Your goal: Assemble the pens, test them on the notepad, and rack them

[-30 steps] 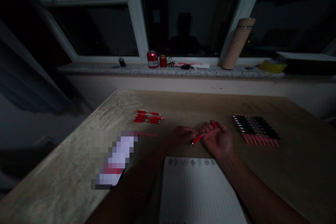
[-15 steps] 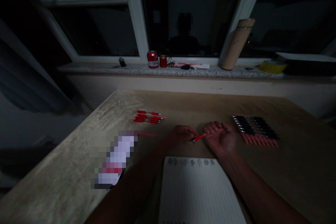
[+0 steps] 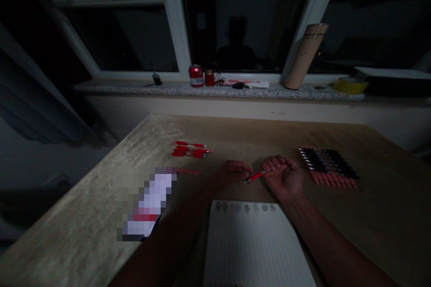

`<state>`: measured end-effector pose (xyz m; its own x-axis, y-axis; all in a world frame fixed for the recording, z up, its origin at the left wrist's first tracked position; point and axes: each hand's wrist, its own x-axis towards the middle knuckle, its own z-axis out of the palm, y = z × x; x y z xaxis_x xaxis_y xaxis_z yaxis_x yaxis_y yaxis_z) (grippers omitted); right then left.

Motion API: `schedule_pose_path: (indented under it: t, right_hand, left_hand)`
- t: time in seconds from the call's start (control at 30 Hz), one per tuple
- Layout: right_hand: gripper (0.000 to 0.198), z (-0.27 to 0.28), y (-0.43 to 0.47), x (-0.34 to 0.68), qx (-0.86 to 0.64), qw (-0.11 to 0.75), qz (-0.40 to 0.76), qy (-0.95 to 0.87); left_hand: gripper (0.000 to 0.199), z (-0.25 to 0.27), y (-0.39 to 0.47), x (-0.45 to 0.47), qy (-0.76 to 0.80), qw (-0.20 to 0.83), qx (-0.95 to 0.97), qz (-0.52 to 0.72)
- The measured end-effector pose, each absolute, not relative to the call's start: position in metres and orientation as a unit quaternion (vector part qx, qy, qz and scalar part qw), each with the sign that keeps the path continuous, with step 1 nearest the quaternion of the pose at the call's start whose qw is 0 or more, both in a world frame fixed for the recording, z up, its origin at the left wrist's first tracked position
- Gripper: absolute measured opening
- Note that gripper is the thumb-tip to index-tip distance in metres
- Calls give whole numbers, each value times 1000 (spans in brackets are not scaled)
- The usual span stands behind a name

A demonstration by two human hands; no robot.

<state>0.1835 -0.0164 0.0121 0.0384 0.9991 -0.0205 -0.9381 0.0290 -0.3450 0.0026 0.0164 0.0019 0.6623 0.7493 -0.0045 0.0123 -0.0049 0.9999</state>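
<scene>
A red pen (image 3: 256, 176) slants between my two hands above the table, its silver end pointing down and left. My right hand (image 3: 284, 178) is turned palm up, with its fingers curled in around the pen's upper end. Close to the silver end is my left hand (image 3: 235, 171), its fingers loosely bent and stretched toward the pen; whether they touch it is hard to see in the dim light. Below both hands lies a lined notebook (image 3: 252, 237) with small drawings along its top edge.
Several red pens (image 3: 190, 150) lie at the left. Several dark and pink pens (image 3: 326, 163) sit in a row at the right. A blurred-out phone-like item (image 3: 151, 204) is left of my arm. The sill holds a red can (image 3: 196, 76), a bottle (image 3: 305, 57) and yellow tape (image 3: 350, 85).
</scene>
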Motion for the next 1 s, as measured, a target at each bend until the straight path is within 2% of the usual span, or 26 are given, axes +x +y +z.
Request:
schedule_pose_path:
  t: [0.4,0.73,0.87,1.0]
  right_hand:
    - [18,13,-18,187,-142,699,693,-107]
    - [13,6,-10,195,-255,678,660,-200]
    - [12,2,-5,204,-394,643,583,-303]
    - [19,7,-10,213,-573,526,385,-496]
  left_hand:
    - [28,9,12,1,346,575,671,316]
    - [29,-1,22,-9,417,477,682,366]
    - [29,1,23,-13,444,433,698,359]
    - [28,5,23,-16,458,383,724,345]
